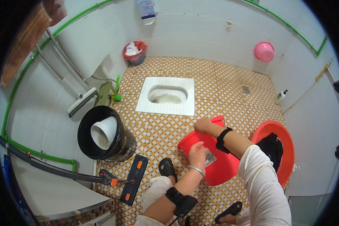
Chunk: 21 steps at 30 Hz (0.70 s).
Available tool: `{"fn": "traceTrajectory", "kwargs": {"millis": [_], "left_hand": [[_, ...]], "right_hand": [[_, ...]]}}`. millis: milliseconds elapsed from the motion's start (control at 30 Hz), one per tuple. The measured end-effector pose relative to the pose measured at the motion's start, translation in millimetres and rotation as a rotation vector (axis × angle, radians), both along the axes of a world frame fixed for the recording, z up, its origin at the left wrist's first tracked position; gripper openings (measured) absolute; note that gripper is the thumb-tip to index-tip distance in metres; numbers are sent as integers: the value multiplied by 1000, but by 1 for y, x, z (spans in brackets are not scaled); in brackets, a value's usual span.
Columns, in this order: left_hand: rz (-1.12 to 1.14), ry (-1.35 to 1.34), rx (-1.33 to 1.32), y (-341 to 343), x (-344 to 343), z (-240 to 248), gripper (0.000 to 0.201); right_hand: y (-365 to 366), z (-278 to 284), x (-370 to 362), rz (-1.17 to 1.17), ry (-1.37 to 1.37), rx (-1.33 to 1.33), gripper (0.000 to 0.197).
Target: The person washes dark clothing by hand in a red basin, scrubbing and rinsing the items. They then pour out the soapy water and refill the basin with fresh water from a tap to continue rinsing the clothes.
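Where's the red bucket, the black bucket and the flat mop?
Red bucket (223, 169), head view: its side wall.
Black bucket (127, 143), head view: its outer side.
Flat mop (135, 175), head view: its dark plate.

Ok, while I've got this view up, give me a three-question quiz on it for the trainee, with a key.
1. Multiple choice: which hand is farther up the picture, at the rim of the red bucket: a) left, b) right?
2. True or false: the black cloth lies in the orange tub.
3. Short answer: what sits inside the black bucket?

Key
1. b: the right hand.
2. True.
3. A white container.
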State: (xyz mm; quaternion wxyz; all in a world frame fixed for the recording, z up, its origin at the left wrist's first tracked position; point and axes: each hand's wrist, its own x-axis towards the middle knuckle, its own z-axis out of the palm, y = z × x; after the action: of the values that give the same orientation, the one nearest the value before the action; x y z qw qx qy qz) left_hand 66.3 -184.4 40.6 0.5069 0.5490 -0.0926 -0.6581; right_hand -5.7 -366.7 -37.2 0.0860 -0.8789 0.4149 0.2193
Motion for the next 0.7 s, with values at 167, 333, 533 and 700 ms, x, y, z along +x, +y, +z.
{"fn": "traceTrajectory", "kwargs": {"millis": [167,333,533,700], "left_hand": [[-41,158,246,14,-1,-39,36],[-197,305,354,25,-9,-76,34],[-130,198,-38,63,-43,-60,31],[-142,387,132,60,-77,-9,16]], "right_hand": [[75,34,-65,-86,-6,-61,18],[193,72,-113,0,-95,-265,13],[274,101,-180,-154,-254,-398,10],[297,136,-232,-212,-354,-540,10]]}}
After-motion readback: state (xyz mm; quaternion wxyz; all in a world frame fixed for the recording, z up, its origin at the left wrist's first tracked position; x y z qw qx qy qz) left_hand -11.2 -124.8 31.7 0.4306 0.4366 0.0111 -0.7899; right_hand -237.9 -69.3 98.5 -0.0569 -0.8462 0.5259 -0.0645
